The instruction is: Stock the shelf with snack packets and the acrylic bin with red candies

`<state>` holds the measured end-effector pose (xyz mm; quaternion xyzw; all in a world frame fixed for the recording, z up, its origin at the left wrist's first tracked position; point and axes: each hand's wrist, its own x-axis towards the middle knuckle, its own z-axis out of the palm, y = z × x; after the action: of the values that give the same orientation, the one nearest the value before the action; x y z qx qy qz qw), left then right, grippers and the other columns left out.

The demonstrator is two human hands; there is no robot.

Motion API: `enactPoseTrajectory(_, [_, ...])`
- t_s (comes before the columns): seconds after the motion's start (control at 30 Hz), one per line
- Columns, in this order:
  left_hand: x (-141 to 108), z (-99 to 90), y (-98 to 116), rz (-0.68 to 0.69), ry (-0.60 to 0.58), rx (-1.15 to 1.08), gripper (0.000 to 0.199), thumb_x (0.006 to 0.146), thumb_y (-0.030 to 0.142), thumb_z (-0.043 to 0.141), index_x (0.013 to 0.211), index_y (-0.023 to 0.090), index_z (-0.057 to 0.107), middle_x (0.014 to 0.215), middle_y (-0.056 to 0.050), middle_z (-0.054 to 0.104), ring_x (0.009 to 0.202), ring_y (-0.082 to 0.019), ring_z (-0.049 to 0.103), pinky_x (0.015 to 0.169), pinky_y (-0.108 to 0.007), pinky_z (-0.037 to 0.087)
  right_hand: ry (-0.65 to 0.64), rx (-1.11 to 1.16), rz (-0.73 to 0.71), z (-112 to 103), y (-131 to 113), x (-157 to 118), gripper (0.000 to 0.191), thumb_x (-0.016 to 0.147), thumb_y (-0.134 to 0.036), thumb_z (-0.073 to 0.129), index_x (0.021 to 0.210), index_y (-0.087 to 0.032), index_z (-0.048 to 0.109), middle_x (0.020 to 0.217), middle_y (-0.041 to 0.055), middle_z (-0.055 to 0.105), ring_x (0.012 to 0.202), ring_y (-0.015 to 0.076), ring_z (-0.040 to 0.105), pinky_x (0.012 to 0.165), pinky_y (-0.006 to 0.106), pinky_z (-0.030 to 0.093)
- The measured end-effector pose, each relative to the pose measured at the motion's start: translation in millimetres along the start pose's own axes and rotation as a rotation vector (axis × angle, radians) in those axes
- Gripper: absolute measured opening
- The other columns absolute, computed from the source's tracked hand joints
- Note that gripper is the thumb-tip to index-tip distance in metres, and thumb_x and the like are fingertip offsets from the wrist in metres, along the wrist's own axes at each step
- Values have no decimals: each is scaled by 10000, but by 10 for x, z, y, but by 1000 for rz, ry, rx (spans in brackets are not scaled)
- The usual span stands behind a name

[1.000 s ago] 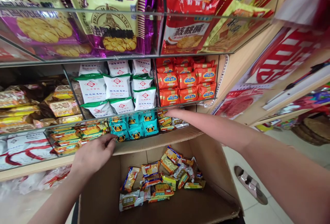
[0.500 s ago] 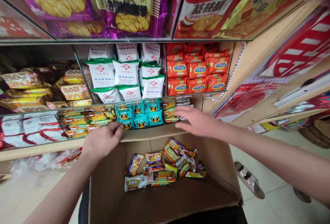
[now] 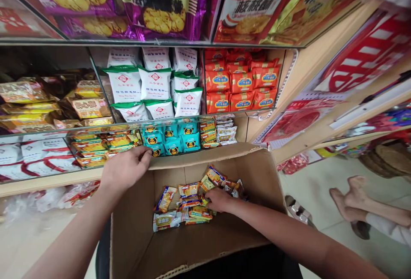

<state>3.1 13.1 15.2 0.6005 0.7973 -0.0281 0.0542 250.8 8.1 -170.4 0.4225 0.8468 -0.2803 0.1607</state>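
Loose wrapped snacks [image 3: 189,190] lie in a small heap inside an open cardboard box [image 3: 131,236]. My right hand [image 3: 220,199] reaches into the box and touches the heap; its fingertips are partly hidden among the packets. My left hand [image 3: 128,165] rests at the box's back left edge, fingers curled, beside the teal packets [image 3: 173,145] on the low shelf. What its fingers grip is hard to make out. Small orange packets [image 3: 208,132] and silver-white packets [image 3: 226,133] stand stacked to the right of the teal ones.
Above are white-green packets [image 3: 156,82] and red packets [image 3: 241,82] behind clear panels, with large biscuit bags [image 3: 160,9] higher up. A wooden shelf side [image 3: 290,86] rises at the right. Another person's feet [image 3: 353,197] and a sandal [image 3: 298,210] are on the floor.
My right hand has gone from the low shelf down into the box's snack heap, uncovering the silver-white packets. My left hand stays at the edge. Another person's feet have come into view at right.
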Motion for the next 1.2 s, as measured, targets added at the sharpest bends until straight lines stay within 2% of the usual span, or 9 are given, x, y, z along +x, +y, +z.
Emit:
enactPoseTrajectory(0.17, [38, -1, -59, 4, 47, -52, 472, 797, 494, 246, 1077, 299, 573, 937, -74, 674, 859, -318, 602, 658, -386, 443, 153, 43, -117, -280, -18, -371, 251, 703, -169, 531, 936, -160, 623, 951, 84, 617, 940, 204, 535, 848, 302, 379])
enactPoseTrajectory(0.33, [-319, 100, 127, 352, 469, -487, 320, 809, 325, 375, 1037, 214, 570, 999, -65, 617, 993, -199, 542, 907, -321, 389, 660, 419, -496, -724, -237, -987, 373, 693, -9, 422, 976, -195, 575, 1084, 63, 513, 967, 137, 496, 864, 273, 393])
enactPoseTrajectory(0.4, [-575, 171, 325, 412, 387, -741, 273, 791, 313, 451, 1028, 230, 558, 1051, -46, 596, 1006, -184, 537, 922, -315, 391, 800, 526, -565, -836, -347, -1179, 403, 674, 17, 405, 958, -215, 571, 1118, 65, 468, 862, 121, 512, 787, 271, 433])
enactPoseTrajectory(0.47, [-808, 234, 536, 323, 49, -1024, 363, 799, 354, 456, 1150, 262, 468, 1107, -34, 583, 966, -170, 565, 826, -293, 464, 862, 590, -614, -889, -436, -1296, 404, 684, 20, 401, 949, -230, 574, 1132, 65, 440, 754, 97, 503, 709, 257, 451])
enactPoseTrajectory(0.53, [-959, 275, 709, 222, -305, -1253, 396, 785, 413, 470, 1149, 257, 466, 1112, -37, 592, 923, -174, 588, 750, -282, 504, 843, 647, -662, -891, -489, -1342, 399, 696, 14, 403, 952, -232, 584, 1156, 68, 425, 757, 94, 508, 705, 254, 454])
enactPoseTrajectory(0.6, [-1018, 289, 819, 138, -462, -1413, 398, 741, 432, 534, 1086, 235, 503, 1062, -38, 619, 855, -170, 608, 704, -273, 521, 806, 761, -629, -865, -508, -1341, 385, 706, 2, 406, 944, -228, 603, 1183, 66, 435, 882, 123, 521, 785, 280, 440])
enactPoseTrajectory(0.83, [-922, 243, 858, 95, -291, -1484, 531, 652, 393, 642, 1112, 242, 424, 855, -11, 649, 634, -133, 613, 541, -233, 510, 445, 1565, -350, -818, -456, -1277, 294, 775, -233, 506, 1066, -235, 547, 998, 49, 600, 925, 161, 564, 793, 320, 446])
enactPoseTrajectory(1.03, [-960, 241, 867, 430, -352, -1026, 517, 726, 367, 572, 1191, 327, 348, 896, 0, 656, 715, -156, 612, 670, -266, 493, 329, 1365, -434, -917, -391, -1302, 562, 676, -260, 665, 1190, -231, 441, 948, 24, 564, 850, 126, 540, 772, 277, 429])
enactPoseTrajectory(1.2, [-933, 117, 783, 509, -235, -1015, 469, 802, 375, 451, 1244, 340, 299, 972, -9, 638, 790, -154, 607, 688, -252, 491, 246, 1279, -382, -1260, -299, -1386, 260, 709, -304, 619, 912, -165, 535, 762, -5, 555, 663, 94, 531, 619, 226, 434])
